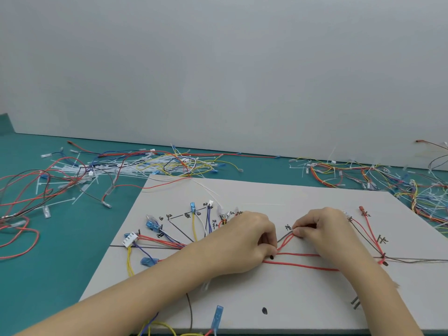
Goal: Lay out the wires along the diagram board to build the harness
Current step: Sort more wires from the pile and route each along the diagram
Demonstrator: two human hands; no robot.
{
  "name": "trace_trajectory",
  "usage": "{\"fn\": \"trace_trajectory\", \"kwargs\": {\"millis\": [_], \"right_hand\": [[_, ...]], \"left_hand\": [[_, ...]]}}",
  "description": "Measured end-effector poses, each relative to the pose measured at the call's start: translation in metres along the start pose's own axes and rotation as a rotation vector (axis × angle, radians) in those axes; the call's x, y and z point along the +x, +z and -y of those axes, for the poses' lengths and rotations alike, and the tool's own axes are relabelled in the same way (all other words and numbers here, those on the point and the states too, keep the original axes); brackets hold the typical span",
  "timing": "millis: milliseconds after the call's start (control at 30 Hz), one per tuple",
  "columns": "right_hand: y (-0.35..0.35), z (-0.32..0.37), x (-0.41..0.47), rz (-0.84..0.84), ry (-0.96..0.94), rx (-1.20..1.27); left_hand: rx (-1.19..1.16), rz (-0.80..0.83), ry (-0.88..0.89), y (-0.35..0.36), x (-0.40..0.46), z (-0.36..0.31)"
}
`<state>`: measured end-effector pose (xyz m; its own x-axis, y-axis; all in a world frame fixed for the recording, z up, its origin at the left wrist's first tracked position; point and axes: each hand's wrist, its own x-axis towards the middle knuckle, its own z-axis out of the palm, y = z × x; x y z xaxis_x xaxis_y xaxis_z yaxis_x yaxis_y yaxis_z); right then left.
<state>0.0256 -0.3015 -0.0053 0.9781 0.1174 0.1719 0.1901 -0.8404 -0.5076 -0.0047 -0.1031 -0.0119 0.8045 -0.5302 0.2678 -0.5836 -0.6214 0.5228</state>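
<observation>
Pinching a short run of red wires (pixel 286 241) between them, both hands rest on the white diagram board (pixel 278 192): the left hand (pixel 249 238) has curled fingers nipping the wires' lower end, the right hand (pixel 322 229) has thumb and forefinger pressed together on the upper end. Below the fingertips two more red wires (pixel 300 259) run across the board. Left of the left fingers lies a white connector (pixel 129 238); loose wires (pixel 116 166) pile beyond on the green table (pixel 48 275).
</observation>
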Motion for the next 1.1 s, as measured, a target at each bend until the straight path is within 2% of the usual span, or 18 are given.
{"fn": "trace_trajectory", "kwargs": {"millis": [300, 633, 767, 900, 1100], "right_hand": [[0.028, 0.024, 0.002, -0.051, -0.127, 0.072], [0.054, 0.051, 0.003, -0.105, -0.186, 0.103], [0.048, 0.05, 0.005, -0.049, -0.149, 0.177], [0.027, 0.05, 0.002, -0.011, -0.073, 0.398], [-0.012, 0.028, -0.006, 0.268, 0.13, 0.603]], "left_hand": [[-0.014, -0.01, -0.102, -0.024, -0.019, 0.023], [-0.034, -0.025, -0.214, -0.048, -0.036, 0.04], [-0.004, -0.025, -0.2, -0.048, -0.038, 0.039], [0.054, -0.017, -0.171, -0.044, -0.038, 0.038], [0.141, 0.021, -0.084, -0.035, -0.032, 0.033]]}}
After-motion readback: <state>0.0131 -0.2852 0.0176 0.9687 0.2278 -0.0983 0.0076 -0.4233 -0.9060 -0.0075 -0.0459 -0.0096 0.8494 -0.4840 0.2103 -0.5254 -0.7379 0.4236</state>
